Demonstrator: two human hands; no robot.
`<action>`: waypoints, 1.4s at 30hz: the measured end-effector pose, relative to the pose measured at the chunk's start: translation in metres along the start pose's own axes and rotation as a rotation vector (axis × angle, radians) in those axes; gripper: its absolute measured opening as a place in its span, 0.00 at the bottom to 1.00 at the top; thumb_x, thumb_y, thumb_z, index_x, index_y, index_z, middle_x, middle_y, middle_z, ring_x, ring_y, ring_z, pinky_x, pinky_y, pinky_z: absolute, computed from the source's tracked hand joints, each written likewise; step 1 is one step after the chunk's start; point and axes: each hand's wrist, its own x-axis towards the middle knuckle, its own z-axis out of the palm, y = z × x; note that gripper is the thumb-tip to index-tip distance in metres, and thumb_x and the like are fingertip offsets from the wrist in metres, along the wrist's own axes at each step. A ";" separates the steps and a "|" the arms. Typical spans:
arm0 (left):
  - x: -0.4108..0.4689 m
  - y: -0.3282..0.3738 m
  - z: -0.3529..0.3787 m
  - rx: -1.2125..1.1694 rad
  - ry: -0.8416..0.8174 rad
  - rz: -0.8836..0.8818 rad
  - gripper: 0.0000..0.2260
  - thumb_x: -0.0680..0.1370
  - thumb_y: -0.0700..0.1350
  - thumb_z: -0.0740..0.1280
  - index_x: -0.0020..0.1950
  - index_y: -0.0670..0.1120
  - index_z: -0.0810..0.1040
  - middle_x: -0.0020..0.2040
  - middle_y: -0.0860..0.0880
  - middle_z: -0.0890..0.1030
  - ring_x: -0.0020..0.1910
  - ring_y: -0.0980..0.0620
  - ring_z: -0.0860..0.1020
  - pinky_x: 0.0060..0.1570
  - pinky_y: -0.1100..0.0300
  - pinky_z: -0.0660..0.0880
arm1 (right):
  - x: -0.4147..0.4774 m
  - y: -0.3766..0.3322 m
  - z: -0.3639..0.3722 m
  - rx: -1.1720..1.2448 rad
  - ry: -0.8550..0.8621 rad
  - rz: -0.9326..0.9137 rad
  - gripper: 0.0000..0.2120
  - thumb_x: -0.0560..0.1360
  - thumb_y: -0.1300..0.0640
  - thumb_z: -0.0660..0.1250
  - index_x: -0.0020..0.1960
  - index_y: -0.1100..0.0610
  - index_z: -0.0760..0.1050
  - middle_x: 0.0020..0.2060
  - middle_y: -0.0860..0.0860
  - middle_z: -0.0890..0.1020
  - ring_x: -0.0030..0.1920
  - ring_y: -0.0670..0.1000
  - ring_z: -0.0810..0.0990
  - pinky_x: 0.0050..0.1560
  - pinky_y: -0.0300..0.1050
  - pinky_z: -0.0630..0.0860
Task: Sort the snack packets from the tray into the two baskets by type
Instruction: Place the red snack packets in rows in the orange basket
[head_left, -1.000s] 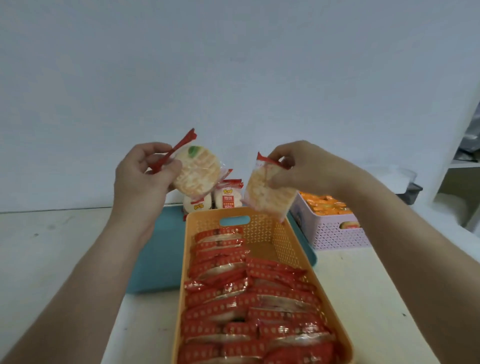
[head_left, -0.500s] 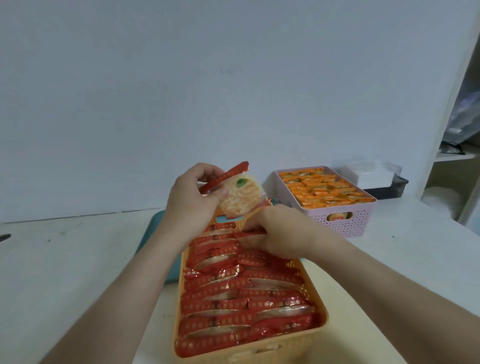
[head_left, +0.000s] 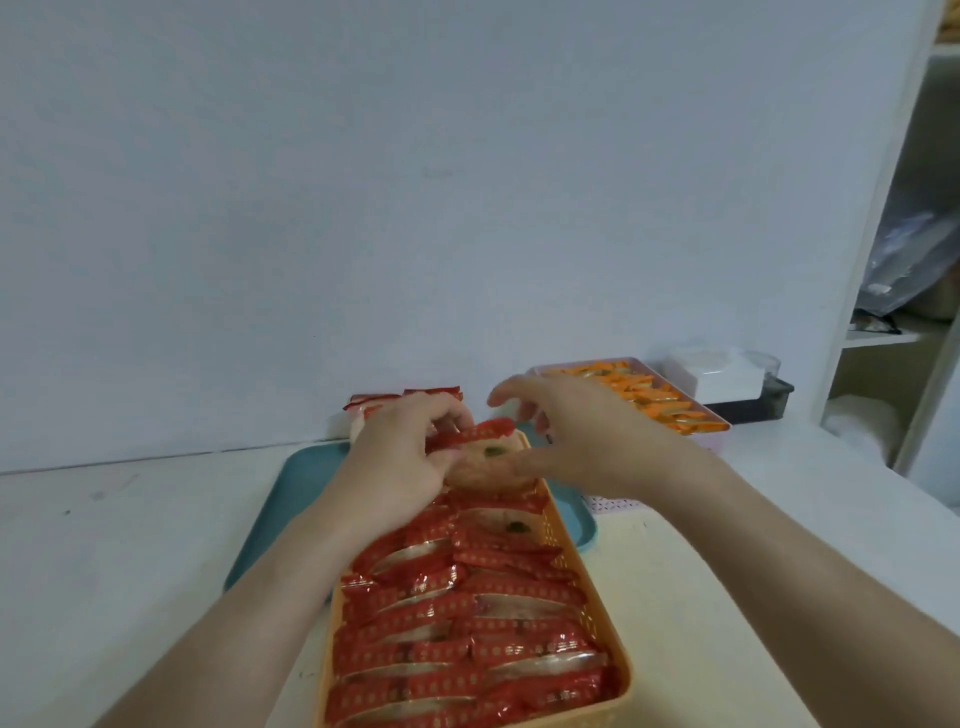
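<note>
lowering packet (head_left: 485, 457) into orange basket (head_left: 597, 587); right hand (head_left: 582, 441) emptied

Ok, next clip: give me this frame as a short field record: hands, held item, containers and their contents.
left hand: gripping a red-edged cracker packet at the far end of the orange basket
right hand: open, fingers spread, beside that packet
orange basket: near, packed with red packets in rows
pink basket: far right, holds orange packets
teal tray: under the orange basket's far end
remaining packets: a few behind the left hand
</note>
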 end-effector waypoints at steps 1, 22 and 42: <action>-0.001 -0.001 0.002 0.052 -0.025 0.038 0.11 0.73 0.41 0.72 0.47 0.58 0.78 0.45 0.62 0.76 0.48 0.59 0.75 0.52 0.60 0.71 | 0.003 0.001 0.009 -0.018 -0.041 -0.026 0.20 0.73 0.43 0.69 0.63 0.45 0.73 0.52 0.46 0.80 0.49 0.46 0.78 0.49 0.42 0.75; -0.011 -0.042 0.001 0.409 -0.311 0.083 0.14 0.80 0.57 0.59 0.63 0.57 0.76 0.59 0.58 0.80 0.57 0.57 0.76 0.55 0.58 0.74 | 0.020 0.009 0.043 -0.477 -0.282 -0.191 0.04 0.76 0.56 0.64 0.45 0.48 0.74 0.43 0.45 0.79 0.50 0.50 0.77 0.48 0.49 0.73; 0.083 -0.167 0.020 -0.113 0.022 -0.633 0.28 0.73 0.48 0.74 0.69 0.47 0.67 0.63 0.44 0.76 0.56 0.45 0.77 0.56 0.51 0.74 | 0.178 0.061 0.077 0.386 -0.389 0.536 0.21 0.75 0.55 0.70 0.66 0.56 0.70 0.57 0.55 0.78 0.52 0.51 0.79 0.50 0.45 0.80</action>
